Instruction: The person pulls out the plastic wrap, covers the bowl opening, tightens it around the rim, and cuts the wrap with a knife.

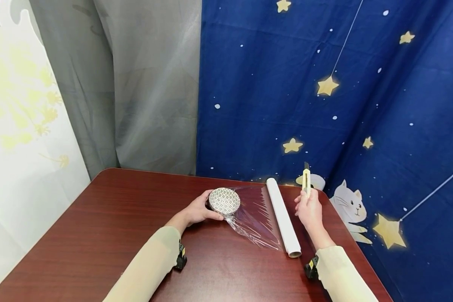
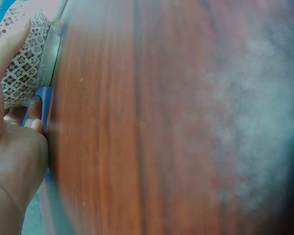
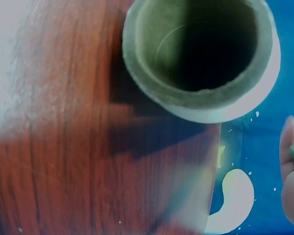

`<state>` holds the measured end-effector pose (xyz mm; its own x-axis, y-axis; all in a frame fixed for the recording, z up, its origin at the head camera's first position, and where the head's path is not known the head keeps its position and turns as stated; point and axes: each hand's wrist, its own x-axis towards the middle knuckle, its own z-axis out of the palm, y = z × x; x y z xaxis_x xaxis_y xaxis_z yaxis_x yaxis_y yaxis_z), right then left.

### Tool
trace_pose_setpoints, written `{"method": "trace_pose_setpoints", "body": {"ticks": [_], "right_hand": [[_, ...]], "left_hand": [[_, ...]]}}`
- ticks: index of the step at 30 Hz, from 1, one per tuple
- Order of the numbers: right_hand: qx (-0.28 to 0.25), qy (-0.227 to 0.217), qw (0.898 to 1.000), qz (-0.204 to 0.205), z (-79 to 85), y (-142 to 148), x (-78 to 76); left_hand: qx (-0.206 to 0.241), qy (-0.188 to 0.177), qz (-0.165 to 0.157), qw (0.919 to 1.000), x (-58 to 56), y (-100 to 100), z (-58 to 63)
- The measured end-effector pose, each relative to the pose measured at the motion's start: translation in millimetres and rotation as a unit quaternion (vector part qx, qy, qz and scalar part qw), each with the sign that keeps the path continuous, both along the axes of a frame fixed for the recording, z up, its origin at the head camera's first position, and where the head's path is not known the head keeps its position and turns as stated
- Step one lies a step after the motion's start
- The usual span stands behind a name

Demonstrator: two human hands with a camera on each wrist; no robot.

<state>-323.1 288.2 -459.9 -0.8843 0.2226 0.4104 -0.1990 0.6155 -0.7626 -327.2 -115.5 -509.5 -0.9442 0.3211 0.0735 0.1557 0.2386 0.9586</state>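
Note:
My left hand grips a round container by its side, thumb at the front and fingers behind. Its top has a small dark-and-white pattern; a pale band shows below that in the left wrist view. Clear cling film runs from the container to the right, gathered into folds near my thumb. It leads to a white cling film roll lying on the table. To the right of the roll, my right hand holds a pale yellow utility knife upright, dark blade pointing up.
The reddish-brown wooden table has rounded far corners. A grey curtain and a blue star-patterned curtain hang behind it. In the right wrist view the roll's hollow end looms large near the table edge.

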Motion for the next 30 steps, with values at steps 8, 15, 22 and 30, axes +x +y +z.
{"method": "trace_pose_setpoints", "body": {"ticks": [8,15,22,30], "right_hand": [[0.012,0.001,1.0,0.006,-2.6,1.0,-1.8],[0.055,0.019,0.998,-0.021,-2.5,0.5,-2.6],[0.071,0.015,0.996,-0.056,2.0,1.6,2.1],[0.088,0.006,0.993,-0.075,4.1,4.2,2.9]], "left_hand": [[-0.004,-0.003,0.003,1.0,-0.7,0.2,-0.6],[0.001,-0.008,0.0,1.0,-1.8,-0.8,-2.4],[-0.002,-0.005,-0.001,1.0,-1.7,-1.0,-1.1],[-0.004,-0.003,0.001,1.0,-1.3,-0.4,1.3]]}}
